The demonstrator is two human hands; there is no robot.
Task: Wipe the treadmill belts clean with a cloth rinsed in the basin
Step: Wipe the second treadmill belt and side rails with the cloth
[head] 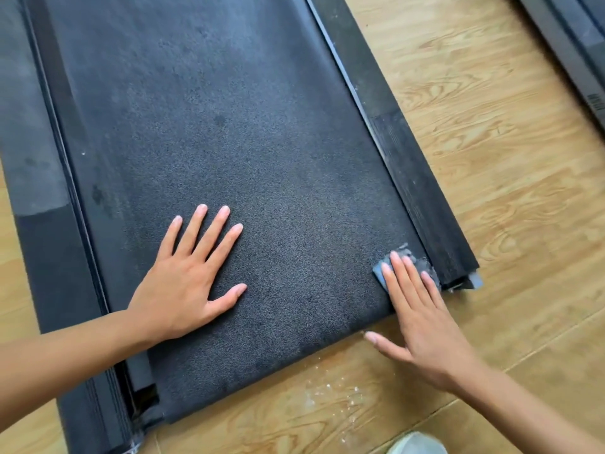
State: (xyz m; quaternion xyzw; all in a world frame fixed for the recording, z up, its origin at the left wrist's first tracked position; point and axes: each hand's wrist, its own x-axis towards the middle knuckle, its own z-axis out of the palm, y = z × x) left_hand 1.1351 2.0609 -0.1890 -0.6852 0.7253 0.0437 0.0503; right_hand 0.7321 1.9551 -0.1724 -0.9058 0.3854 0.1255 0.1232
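Head view, looking down on the near end of the belt (229,142). Cloth (422,264) at the belt's near right corner, hard against the right rail (425,198), mostly hidden under the fingers. Right hand (422,322) flat on the cloth, fingers straight and close together, thumb spread out past the belt's near edge over the floor (507,158); pressing rather than gripping. Left hand (183,283) flat on the belt's near middle, fingers fanned wide, holding nothing, probably as a brace. Long axis of the belt running away from the person and leaning left; nearly all of its surface therefore beyond and to the left of the cloth. Right hand the nearer, already on the cloth. Likely next stroke: away along the right rail, or leftward along the near edge toward the left hand. Pale crumbs (330,394) on the floor just off the belt's near edge. Basin not in view.
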